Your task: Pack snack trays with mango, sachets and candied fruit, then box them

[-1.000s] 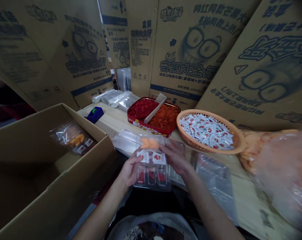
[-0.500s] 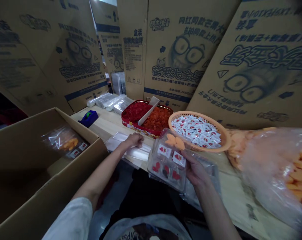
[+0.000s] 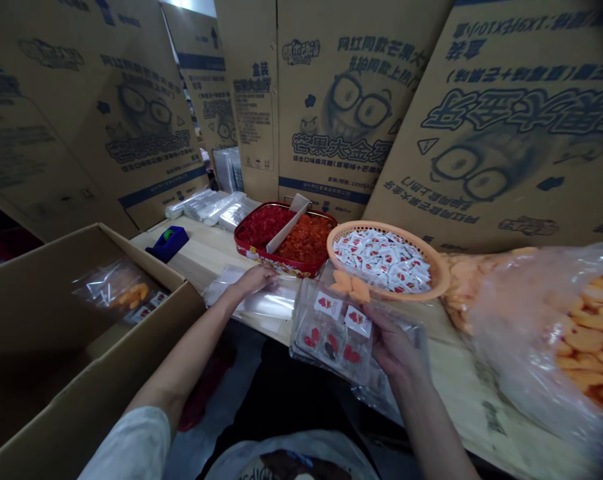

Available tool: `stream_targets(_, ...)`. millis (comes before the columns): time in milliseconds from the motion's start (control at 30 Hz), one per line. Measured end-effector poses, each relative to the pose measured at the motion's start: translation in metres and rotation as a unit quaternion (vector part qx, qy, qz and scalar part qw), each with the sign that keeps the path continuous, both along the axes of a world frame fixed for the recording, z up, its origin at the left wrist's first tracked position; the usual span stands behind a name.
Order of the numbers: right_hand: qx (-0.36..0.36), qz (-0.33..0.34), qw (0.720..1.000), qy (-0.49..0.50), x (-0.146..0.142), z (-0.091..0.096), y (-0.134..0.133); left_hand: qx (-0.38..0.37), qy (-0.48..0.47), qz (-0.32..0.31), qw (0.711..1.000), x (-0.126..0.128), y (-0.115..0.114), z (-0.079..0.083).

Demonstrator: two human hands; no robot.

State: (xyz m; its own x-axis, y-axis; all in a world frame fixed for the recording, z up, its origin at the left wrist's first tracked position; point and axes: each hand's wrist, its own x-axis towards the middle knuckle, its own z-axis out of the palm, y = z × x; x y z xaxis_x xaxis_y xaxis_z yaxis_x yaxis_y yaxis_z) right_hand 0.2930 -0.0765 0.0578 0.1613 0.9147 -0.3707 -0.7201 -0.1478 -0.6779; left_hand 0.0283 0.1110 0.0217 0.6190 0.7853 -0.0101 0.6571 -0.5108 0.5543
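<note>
My right hand [image 3: 394, 340] grips the right edge of a clear plastic tray [image 3: 337, 363] with compartments, tilted above the table. In it lie orange candy pieces [image 3: 350, 285], two white printed sachets [image 3: 358, 321] and red heart-shaped candies [image 3: 352, 353]. Other clear trays seem to be stacked beneath it. My left hand [image 3: 254, 280], fingers curled together, is on a pile of clear plastic bags [image 3: 274, 303] at the table's front edge and pinches the top one; its fingertips are partly hidden.
Behind stand a red tin [image 3: 281, 267] of red and orange candy with a divider, and an orange basket [image 3: 438, 283] of sachets. Left are a blue tape dispenser [image 3: 167, 245] and a carton [image 3: 181, 300] holding a filled bag [image 3: 124, 290]. A big candy bag [image 3: 521, 347] lies right.
My left hand has shifted slightly left over the clear bags, and the top one has lifted a little at its left end. The right hand keeps its hold on the tray.
</note>
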Motion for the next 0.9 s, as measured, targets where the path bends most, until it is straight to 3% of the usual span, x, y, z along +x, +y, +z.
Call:
stream_targets(133,-0.015,-0.019,1.0,0.013,0.0,0.001,-0.002,0.05,-0.015,0.04,0.998,0.005,-0.009,0.011)
stream_targets(233,-0.009,-0.03,0.999,0.015,0.003,0.003,-0.003,0.081,-0.011,0.08,0.993,0.01,-0.016,0.029)
stream_targets(400,0.044,-0.124,0.991,0.026,0.013,0.015,0.002,0.122,0.003,0.133,0.984,0.019,-0.044,0.08)
stream_targets(567,0.094,-0.192,0.976,0.037,0.023,0.049,0.009,0.136,-0.039,0.136,0.981,0.023,-0.092,0.125)
stream_targets(700,0.141,-0.251,0.957,0.033,0.025,0.076,0.012,0.012,-0.178,0.128,0.976,0.027,-0.119,0.125)
stream_targets(900,0.181,-0.244,0.951,0.045,0.003,0.103,0.014,-0.132,-0.333,0.168,0.918,0.038,-0.144,0.1)
